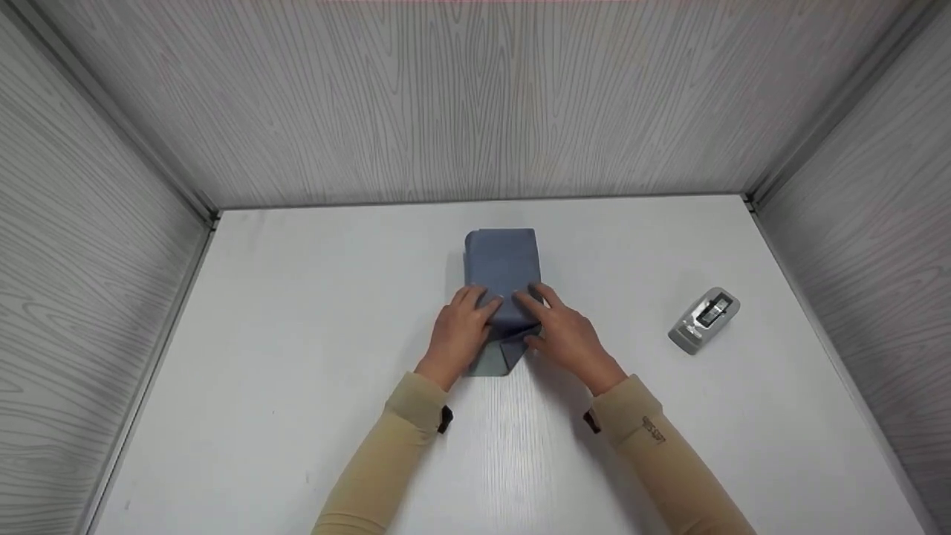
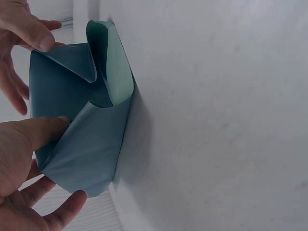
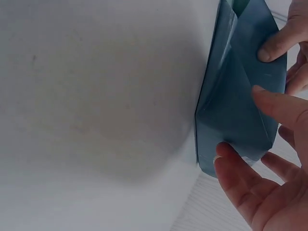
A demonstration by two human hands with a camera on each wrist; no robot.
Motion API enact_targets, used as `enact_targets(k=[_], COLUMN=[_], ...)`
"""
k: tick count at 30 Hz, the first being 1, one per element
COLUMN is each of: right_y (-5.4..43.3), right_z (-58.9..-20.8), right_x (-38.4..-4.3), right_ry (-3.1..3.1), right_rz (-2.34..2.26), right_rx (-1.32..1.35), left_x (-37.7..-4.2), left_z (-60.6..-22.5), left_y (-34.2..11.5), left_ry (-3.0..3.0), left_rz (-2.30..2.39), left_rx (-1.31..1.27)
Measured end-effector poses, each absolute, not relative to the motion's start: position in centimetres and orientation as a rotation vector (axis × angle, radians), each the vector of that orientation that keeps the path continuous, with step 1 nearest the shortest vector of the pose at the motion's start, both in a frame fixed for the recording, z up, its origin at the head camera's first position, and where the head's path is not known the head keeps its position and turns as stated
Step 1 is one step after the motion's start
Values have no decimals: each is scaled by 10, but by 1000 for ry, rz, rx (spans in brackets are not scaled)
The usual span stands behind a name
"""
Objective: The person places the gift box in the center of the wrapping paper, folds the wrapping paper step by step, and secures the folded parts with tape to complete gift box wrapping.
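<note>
A box-shaped bundle in blue-grey wrapping paper [image 1: 502, 260] lies mid-table. Its near end has loose folds, with a pale green inner side of the paper [image 1: 489, 362] showing low against the table. My left hand [image 1: 455, 334] rests along the bundle's left side; in the left wrist view its thumb [image 2: 53, 127] presses at the edge of a fold. On the right side, my right hand [image 1: 570, 340] touches the paper with spread fingers. Its thumb [image 3: 264, 94] lies on the end fold in the right wrist view. What is inside the paper is hidden.
To the right on the white table [image 1: 312, 319] lies a small grey oblong device [image 1: 704, 320] with a dark inset; its kind is unclear. Wood-grain panels [image 1: 475, 104] stand behind the table and along both sides.
</note>
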State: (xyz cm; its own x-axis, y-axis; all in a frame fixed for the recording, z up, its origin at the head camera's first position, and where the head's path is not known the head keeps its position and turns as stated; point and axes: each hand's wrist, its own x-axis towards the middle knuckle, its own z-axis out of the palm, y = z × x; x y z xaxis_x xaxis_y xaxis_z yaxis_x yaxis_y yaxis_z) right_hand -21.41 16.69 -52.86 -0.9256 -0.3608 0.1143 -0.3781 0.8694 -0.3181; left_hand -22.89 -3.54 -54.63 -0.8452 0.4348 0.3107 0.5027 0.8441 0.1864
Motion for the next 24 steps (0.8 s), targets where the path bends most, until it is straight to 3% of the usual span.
enact_targets(k=[24], right_y=[158], right_z=[-544], right_x=[-231], right_ry=[-2929], right_rz=[550], right_rx=[498], left_x=[-222], left_z=[-537], left_y=[-45], left_ry=[-2925], left_rz=[-541], left_rx=[-741])
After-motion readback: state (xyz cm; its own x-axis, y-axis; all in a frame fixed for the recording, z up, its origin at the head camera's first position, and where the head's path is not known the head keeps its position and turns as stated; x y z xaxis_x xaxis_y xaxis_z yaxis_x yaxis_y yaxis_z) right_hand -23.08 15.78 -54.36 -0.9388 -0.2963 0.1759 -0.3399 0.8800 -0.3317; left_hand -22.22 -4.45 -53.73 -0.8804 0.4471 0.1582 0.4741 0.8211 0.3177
